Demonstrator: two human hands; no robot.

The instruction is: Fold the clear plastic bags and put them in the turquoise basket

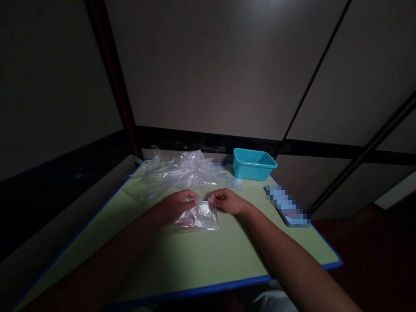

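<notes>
Both hands pinch the upper edge of a small clear plastic bag (206, 216) over the middle of the table. My left hand (180, 203) grips it at the left, thumb and fingers closed. My right hand (229, 201) holds the top right part between thumb and fingertip. Something reddish shows in or behind the bag's left part; I cannot make out what it is. Just beyond my hands lies a loose heap of clear plastic bags (185, 171). A small flat clear packet (235, 184) rests at the heap's right.
A turquoise plastic basket (251, 170) stands at the table's back right. Along the right side lies a flat bluish object (287, 206), blurred out by pixels. The pale green table (195, 264) has a blue rim, and panelled walls (211, 73) rise behind it.
</notes>
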